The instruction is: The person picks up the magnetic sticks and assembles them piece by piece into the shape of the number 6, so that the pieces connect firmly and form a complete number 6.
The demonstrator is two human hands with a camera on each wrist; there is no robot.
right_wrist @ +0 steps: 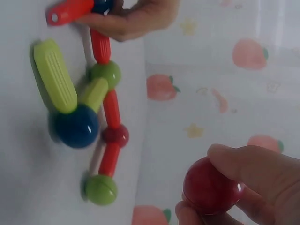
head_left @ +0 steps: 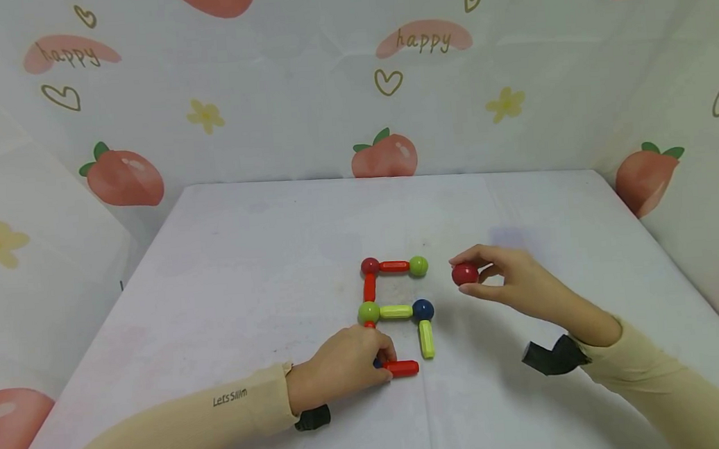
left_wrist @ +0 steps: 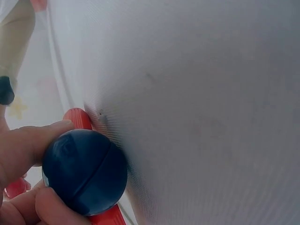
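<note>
Joined rods and balls lie flat on the white table in the head view. My left hand (head_left: 350, 357) pinches a dark blue ball (left_wrist: 85, 172) at the near left corner. From that ball a red rod (head_left: 402, 368) points right, and another red rod runs up to a green ball (head_left: 369, 312). A yellow-green rod (head_left: 396, 311) links the green ball to a second blue ball (head_left: 423, 310), which bears a yellow-green rod (head_left: 427, 339) toward me. Raised to the right of the structure, my right hand (head_left: 514, 280) holds a loose red ball (right_wrist: 213, 185) between thumb and fingers.
At the structure's far side, a red ball (head_left: 370, 266) and a green ball (head_left: 419, 266) are joined by a red rod (head_left: 394, 266). A patterned cloth (head_left: 299, 82) hangs behind the table (head_left: 260, 238). Black straps (head_left: 555, 355) sit at both wrists.
</note>
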